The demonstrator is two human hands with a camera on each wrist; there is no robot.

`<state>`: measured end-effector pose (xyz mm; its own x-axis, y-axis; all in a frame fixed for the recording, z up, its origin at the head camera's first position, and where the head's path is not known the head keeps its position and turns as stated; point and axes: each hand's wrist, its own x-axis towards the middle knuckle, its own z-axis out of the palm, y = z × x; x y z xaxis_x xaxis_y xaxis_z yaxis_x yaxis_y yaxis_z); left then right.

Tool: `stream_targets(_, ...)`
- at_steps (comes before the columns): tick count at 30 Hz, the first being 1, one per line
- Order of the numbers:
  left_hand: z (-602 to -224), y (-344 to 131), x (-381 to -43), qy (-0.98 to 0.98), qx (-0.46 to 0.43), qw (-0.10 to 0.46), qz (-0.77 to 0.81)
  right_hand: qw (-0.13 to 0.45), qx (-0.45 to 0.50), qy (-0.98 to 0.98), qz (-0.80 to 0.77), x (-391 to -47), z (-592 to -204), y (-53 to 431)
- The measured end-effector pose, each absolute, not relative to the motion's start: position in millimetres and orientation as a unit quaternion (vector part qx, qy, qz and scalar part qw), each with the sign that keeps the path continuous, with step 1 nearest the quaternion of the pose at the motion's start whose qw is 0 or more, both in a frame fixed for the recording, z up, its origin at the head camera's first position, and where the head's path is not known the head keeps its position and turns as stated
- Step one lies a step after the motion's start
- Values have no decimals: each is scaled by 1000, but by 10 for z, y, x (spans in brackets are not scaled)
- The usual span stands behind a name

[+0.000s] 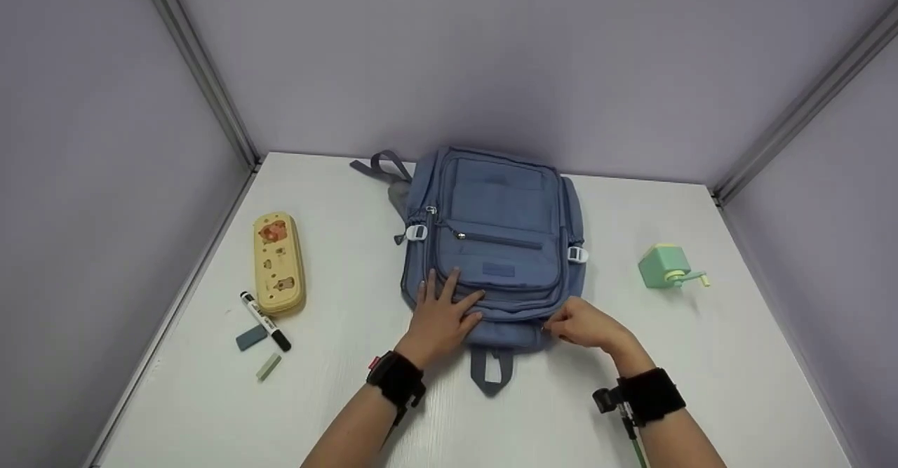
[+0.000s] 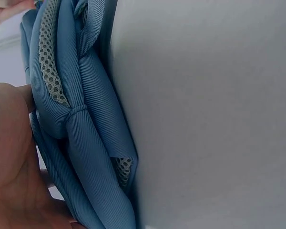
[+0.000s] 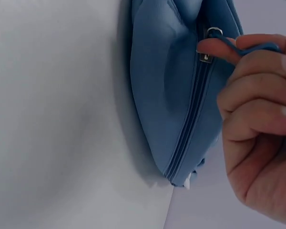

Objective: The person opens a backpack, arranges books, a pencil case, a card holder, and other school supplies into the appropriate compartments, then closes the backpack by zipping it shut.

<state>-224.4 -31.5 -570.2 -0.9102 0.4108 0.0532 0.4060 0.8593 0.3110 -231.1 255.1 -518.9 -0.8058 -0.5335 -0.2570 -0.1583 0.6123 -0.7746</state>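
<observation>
A blue backpack (image 1: 501,208) lies flat on the white table, its top handle (image 1: 490,386) toward me. My left hand (image 1: 438,322) rests on the lower left of its front with the fingers spread. In the left wrist view that hand (image 2: 12,157) lies along the bag's padded edge, beside grey mesh (image 2: 50,57). My right hand (image 1: 586,324) is at the near right corner. Seen from the right wrist, its thumb and curled fingers pinch a blue cord pull (image 3: 262,47) on the metal zipper slider (image 3: 206,57). Below the slider, the zipper teeth run closed to the corner.
A yellow pencil case (image 1: 279,264) lies at the left. Near it are a marker (image 1: 265,321), a dark eraser-like block (image 1: 251,337) and a small pale green stick (image 1: 269,367). A green crank sharpener (image 1: 663,266) stands at the right. Walls enclose the table's back and sides.
</observation>
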Motion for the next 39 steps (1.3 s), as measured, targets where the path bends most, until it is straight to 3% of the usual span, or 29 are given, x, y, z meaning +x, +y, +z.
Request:
stream_targets(9, -5681, -311, -2261, 966, 210, 16, 149, 235, -216, 861, -396, -2234, -5187, 2257)
stream_targets(15, -5573, -274, -2243, 966, 205, 10, 157, 187, -185, 897, -356, -2152, -5161, 2237)
stream_targets(18, -5494, -203, -2211, 964, 201, -49, 168, 167, -154, 907, -353, -2094, -5138, 2263)
stream_targets(22, -5393, -44, -2133, 932, 221, -179, 225, 157, -140, 910, -358, -2045, -5126, 2291)
stream_targets(24, -5352, 55, -2091, 908, 234, -196, 288, 149, -138, 910, -362, -2038, -5132, 2286)
stream_targets(26, -5324, 145, -2070, 884, 240, -147, 374, 138, -138, 910, -366, -2036, -5142, 2252)
stream_targets(32, -5366, 305, -2155, 800, 144, 132, 567, 90, -134, 929, -333, -2002, -5203, 2046)
stream_targets(35, -5385, 354, -2185, 785, 116, 171, 584, 80, -155, 934, -313, -1978, -5233, 2000)
stream_targets(39, -5361, 405, -2190, 821, 124, 143, 538, 91, -195, 926, -310, -1953, -5256, 2027)
